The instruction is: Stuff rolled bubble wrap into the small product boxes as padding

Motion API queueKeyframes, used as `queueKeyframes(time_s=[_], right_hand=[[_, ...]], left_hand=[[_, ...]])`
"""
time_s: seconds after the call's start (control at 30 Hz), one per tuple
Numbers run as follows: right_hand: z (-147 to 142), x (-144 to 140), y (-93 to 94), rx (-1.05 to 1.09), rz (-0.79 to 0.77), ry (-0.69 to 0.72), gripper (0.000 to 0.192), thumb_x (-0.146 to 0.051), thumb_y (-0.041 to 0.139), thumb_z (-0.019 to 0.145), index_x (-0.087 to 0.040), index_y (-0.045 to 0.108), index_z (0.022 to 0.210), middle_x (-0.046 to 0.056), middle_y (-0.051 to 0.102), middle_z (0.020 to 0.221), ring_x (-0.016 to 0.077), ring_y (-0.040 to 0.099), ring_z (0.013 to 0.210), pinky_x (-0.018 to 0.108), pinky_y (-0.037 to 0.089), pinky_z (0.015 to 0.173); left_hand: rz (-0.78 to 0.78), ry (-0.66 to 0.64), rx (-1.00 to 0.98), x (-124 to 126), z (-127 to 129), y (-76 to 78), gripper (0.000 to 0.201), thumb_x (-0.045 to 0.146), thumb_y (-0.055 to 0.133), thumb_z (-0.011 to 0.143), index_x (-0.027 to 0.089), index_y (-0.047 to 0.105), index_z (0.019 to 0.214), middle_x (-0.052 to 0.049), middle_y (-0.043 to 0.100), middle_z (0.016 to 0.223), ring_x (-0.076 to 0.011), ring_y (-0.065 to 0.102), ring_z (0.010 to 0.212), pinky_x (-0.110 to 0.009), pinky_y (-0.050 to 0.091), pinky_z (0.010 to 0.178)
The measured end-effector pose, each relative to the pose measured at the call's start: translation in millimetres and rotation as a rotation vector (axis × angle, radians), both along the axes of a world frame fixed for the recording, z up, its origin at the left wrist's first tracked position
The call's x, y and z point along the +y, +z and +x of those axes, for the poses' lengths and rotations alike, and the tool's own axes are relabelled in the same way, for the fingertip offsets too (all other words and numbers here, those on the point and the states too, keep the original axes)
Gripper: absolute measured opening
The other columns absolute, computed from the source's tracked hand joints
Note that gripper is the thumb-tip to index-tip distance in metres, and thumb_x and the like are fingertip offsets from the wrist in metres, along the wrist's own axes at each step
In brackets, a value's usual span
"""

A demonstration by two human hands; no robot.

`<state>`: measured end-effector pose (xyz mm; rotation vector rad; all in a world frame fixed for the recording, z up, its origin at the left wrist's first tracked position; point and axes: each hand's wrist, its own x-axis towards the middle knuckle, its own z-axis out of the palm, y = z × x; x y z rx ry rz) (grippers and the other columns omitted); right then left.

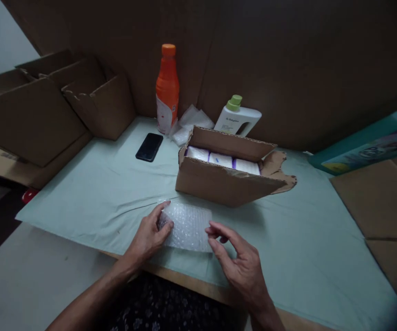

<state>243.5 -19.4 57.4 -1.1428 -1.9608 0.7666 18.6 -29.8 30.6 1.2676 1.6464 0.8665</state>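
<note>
A flat piece of bubble wrap (186, 227) lies near the table's front edge. My left hand (150, 234) grips its left end, the thumb on top and the index finger stretched along the far corner; the other fingers are mostly hidden. At the right edge of the wrap is my right hand (238, 257), its fingers curved and a gap between thumb and index finger. Just beyond the wrap stands an open cardboard box (215, 184). White packs with purple edges (221, 159) sit inside it in a row.
Behind the box stand an orange bottle (167, 87), clear plastic packaging (189, 122) and a white bottle with a green cap (238, 117). A black phone (149, 147) lies left of them. Cardboard boxes (29, 115) line the left; a large teal bottle (367, 142) leans at right.
</note>
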Motion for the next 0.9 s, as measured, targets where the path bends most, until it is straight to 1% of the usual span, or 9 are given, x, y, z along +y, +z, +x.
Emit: queueKeyframes(time_s=[0.1,0.2,0.27,0.37,0.5,0.63,0.7,0.8,0.9], right_hand=[[4.1,9.4,-19.8,-0.277,0.142,0.032,0.026,-0.027,0.060,0.095,-0.024,0.070,0.119,0.008,0.074,0.114,0.0248,0.069,0.101,0.042,0.057,0.087],[-0.9,12.8,-41.9,-0.485,0.190,0.036,0.028,-0.024,0.058,0.094,-0.022,0.071,0.118,0.011,0.072,0.119,0.0283,0.067,0.104,0.046,0.055,0.086],[-5.1,12.7,-52.8,-0.535,0.195,0.011,0.028,-0.023,0.056,0.095,-0.021,0.071,0.119,0.012,0.071,0.120,0.0288,0.065,0.105,0.045,0.055,0.086],[-6.2,12.1,-61.7,-0.543,0.196,-0.002,0.028,-0.024,0.054,0.096,-0.022,0.070,0.120,0.011,0.070,0.122,0.0282,0.064,0.107,0.044,0.053,0.086],[1.2,13.5,-59.9,-0.529,0.191,0.013,0.028,-0.025,0.053,0.097,-0.023,0.070,0.119,0.010,0.071,0.122,0.0272,0.064,0.106,0.043,0.052,0.085],[-0.2,18.3,-41.8,-0.511,0.275,0.010,0.025,-0.025,0.052,0.099,-0.020,0.069,0.116,0.011,0.072,0.120,0.0262,0.063,0.104,0.042,0.051,0.084],[-8.8,21.3,-32.5,-0.517,0.311,0.019,0.025,-0.024,0.052,0.099,-0.020,0.070,0.116,0.011,0.071,0.121,0.0266,0.062,0.107,0.042,0.050,0.087],[-18.9,25.1,-30.5,-0.560,0.267,0.132,0.028,-0.021,0.053,0.097,-0.021,0.070,0.119,0.011,0.070,0.127,0.0284,0.060,0.115,0.044,0.049,0.091],[-3.8,24.0,-43.1,-0.554,0.208,0.195,0.028,-0.022,0.055,0.096,-0.022,0.070,0.120,0.010,0.069,0.131,0.0292,0.060,0.120,0.046,0.049,0.093]], left_hand=[[0.013,-0.051,0.321,9.4,-12.1,-4.7,0.063,0.033,0.056,0.087,0.018,0.046,0.148,0.001,0.062,0.073,-0.0168,0.055,0.064,-0.028,0.040,0.064],[-0.009,-0.100,0.557,16.9,-15.6,-9.2,0.062,0.027,0.055,0.090,0.021,0.042,0.151,-0.002,0.069,0.079,-0.0204,0.065,0.073,-0.028,0.043,0.068],[-0.027,-0.132,0.652,18.8,-14.9,-13.4,0.062,0.026,0.055,0.092,0.020,0.041,0.151,-0.006,0.074,0.088,-0.0235,0.070,0.082,-0.030,0.046,0.071],[-0.020,-0.156,0.720,17.4,-14.9,-21.3,0.060,0.026,0.056,0.093,0.020,0.041,0.150,-0.010,0.075,0.098,-0.0258,0.072,0.090,-0.031,0.049,0.072],[0.094,-0.135,0.767,12.1,-20.2,-26.0,0.059,0.030,0.057,0.094,0.020,0.040,0.149,-0.012,0.071,0.113,-0.0266,0.070,0.096,-0.033,0.052,0.075],[0.377,-0.089,0.800,6.5,-18.6,-18.7,0.054,0.030,0.056,0.095,0.020,0.041,0.146,-0.015,0.060,0.130,-0.0297,0.059,0.116,-0.044,0.052,0.095],[0.483,-0.134,0.813,5.0,-12.8,-15.0,0.046,0.024,0.054,0.097,0.021,0.047,0.142,-0.015,0.056,0.138,-0.0310,0.052,0.126,-0.048,0.048,0.103],[0.453,-0.333,0.850,6.5,-4.2,-14.8,0.036,0.015,0.052,0.095,0.021,0.058,0.130,-0.013,0.062,0.131,-0.0306,0.054,0.120,-0.048,0.049,0.099],[0.343,-0.463,0.874,11.3,-2.7,-17.4,0.031,0.015,0.055,0.093,0.021,0.064,0.122,-0.012,0.065,0.125,-0.0311,0.056,0.113,-0.049,0.050,0.093]])
